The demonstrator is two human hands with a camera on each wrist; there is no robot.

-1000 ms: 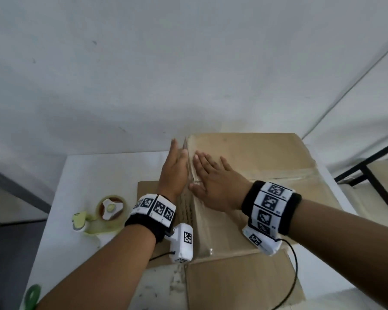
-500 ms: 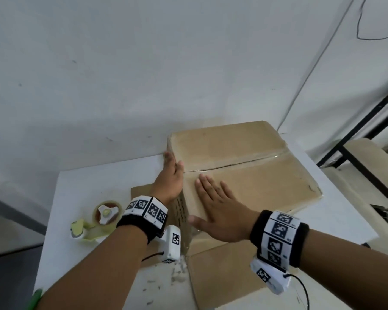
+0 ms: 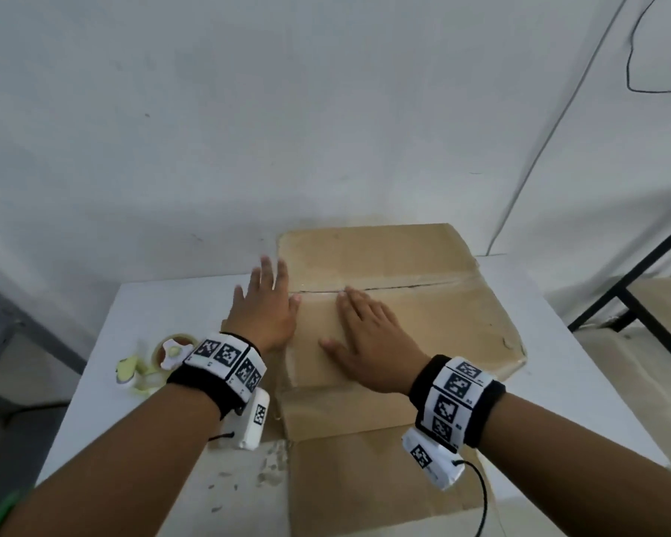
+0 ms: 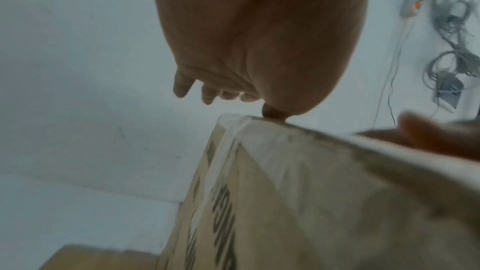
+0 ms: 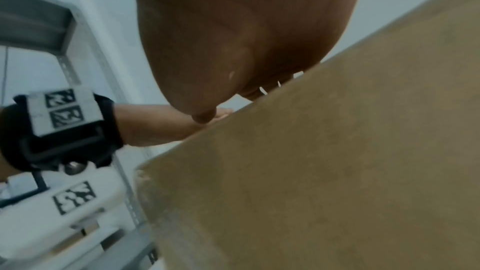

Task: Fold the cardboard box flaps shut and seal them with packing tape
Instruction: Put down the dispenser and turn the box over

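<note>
A person's right hand is lying flat, fingers straight, on the cardboard box atop the white table, left hand open at its edge; firm, even pressure along the seam should likely keep the flaps level for taping.

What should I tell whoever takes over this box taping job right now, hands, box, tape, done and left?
Left hand: open, flat against the left side of the cardboard box, thumb over the top edge.
Right hand: open, palm down on the near top flap.
The box stands on the white table; both top flaps are folded down and meet at the centre seam. Clear tape runs over the left edge and down the side. Whether it covers the whole seam I cannot tell.
Tape dispenser lies on the table left of the box, untouched.
Left: check the seam, tape any open stretch, press it down.
</note>
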